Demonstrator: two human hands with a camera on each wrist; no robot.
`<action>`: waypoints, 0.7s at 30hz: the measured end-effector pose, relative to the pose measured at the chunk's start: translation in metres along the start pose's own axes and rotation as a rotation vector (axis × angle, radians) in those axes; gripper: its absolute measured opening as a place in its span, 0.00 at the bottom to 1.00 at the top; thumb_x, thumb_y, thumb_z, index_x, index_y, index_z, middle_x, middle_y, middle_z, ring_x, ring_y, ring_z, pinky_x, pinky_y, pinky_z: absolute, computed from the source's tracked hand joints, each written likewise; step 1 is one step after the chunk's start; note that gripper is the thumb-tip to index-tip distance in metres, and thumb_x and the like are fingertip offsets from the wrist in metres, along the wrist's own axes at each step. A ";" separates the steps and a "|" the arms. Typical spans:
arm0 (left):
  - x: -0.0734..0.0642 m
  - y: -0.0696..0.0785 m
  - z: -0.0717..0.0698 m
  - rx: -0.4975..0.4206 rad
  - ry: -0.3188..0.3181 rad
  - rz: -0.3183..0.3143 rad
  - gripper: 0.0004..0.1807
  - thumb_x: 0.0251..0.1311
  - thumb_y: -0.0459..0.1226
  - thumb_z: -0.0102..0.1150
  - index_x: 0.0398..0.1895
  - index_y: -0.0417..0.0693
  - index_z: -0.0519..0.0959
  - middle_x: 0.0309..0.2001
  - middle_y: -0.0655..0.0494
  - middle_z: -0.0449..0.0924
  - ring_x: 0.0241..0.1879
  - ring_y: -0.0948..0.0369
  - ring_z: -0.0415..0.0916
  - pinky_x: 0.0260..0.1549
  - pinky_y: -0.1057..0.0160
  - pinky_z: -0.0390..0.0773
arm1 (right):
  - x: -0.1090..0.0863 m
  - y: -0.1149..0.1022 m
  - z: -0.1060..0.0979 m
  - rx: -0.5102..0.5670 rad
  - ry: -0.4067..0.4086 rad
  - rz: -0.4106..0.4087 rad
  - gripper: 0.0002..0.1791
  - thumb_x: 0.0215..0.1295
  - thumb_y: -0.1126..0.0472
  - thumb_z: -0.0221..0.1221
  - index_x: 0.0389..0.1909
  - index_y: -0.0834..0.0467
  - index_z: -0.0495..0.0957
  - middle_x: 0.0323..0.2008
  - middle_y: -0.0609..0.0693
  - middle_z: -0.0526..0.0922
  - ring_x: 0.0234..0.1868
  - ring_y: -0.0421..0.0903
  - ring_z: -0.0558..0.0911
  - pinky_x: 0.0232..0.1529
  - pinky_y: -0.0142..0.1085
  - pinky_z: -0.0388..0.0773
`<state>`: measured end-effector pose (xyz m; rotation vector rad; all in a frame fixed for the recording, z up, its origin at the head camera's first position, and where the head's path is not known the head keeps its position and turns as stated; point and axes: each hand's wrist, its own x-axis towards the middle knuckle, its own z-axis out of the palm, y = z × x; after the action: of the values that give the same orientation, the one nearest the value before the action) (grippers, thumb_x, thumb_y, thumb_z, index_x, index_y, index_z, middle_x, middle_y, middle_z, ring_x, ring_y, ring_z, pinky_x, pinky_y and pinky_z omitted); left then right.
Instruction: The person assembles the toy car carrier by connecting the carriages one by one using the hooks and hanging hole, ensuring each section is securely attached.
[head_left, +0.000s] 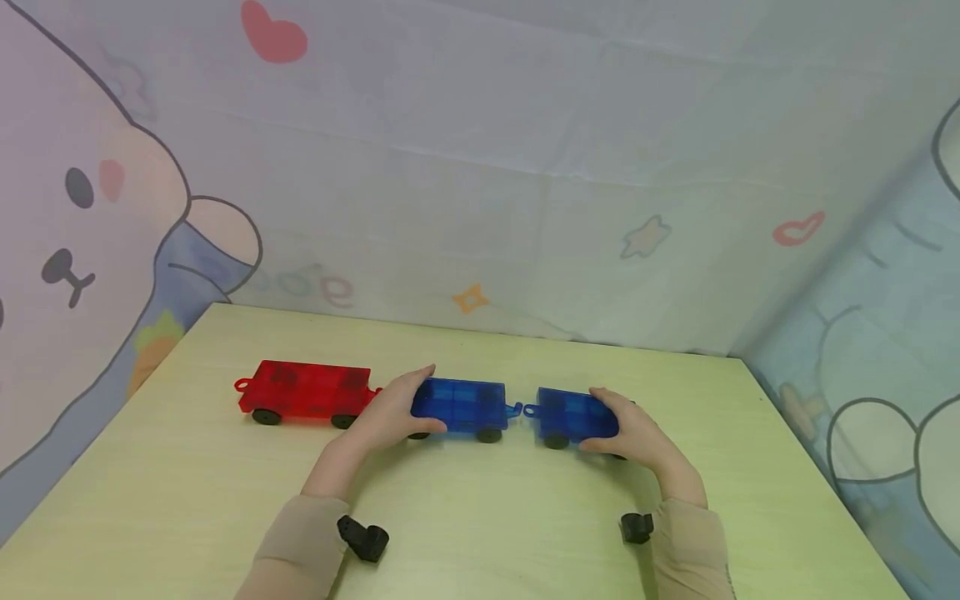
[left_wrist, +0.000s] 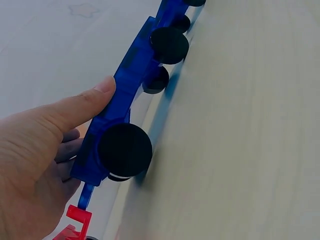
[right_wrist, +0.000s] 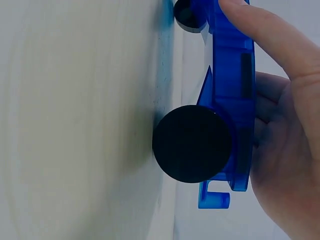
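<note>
- Two hands are pinching one wagon each: the left hand is gripping the left blue wagon, thumb lying along the near side and fingers reaching behind; the right hand is holding the right blue wagon likewise.
- Both grips are spanning the bodies from above the wheels, probably for steering them level over the table.
- The left one's hook is sitting just beside the right one's ring; this placing is seemingly lining up the coupling ends.
- Both blue wagons are showing deep blue, see-through, shallow bodies on black wheels.
- The red wagon is standing leftmost, likewise see-through, its far ring jutting outward; its red hook is apparently meeting the blue tongue, likely linking them.
- Behind the table, a pale printed cloth is hanging.
</note>
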<state>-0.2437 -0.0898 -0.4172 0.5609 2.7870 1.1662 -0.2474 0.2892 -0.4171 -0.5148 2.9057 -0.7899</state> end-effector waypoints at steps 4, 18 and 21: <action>0.001 0.000 0.001 0.018 0.000 -0.007 0.50 0.54 0.44 0.71 0.75 0.37 0.55 0.73 0.39 0.59 0.73 0.42 0.55 0.69 0.42 0.60 | -0.001 0.001 0.000 -0.004 0.003 -0.006 0.51 0.54 0.47 0.71 0.72 0.67 0.58 0.70 0.68 0.62 0.71 0.70 0.60 0.67 0.64 0.59; 0.002 -0.004 0.002 0.010 0.002 -0.022 0.50 0.54 0.43 0.71 0.75 0.37 0.55 0.74 0.40 0.58 0.73 0.42 0.54 0.70 0.43 0.60 | 0.000 0.003 0.000 -0.026 0.018 -0.022 0.50 0.51 0.46 0.73 0.70 0.66 0.63 0.67 0.68 0.66 0.68 0.70 0.64 0.64 0.65 0.64; 0.002 -0.004 0.001 0.013 -0.001 -0.020 0.50 0.54 0.43 0.71 0.75 0.37 0.55 0.74 0.40 0.58 0.73 0.42 0.54 0.70 0.42 0.60 | 0.000 0.002 -0.001 -0.024 0.017 -0.021 0.50 0.50 0.47 0.73 0.69 0.66 0.63 0.67 0.68 0.66 0.67 0.69 0.65 0.63 0.65 0.65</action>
<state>-0.2465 -0.0908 -0.4206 0.5337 2.7952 1.1444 -0.2477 0.2910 -0.4174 -0.5440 2.9337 -0.7673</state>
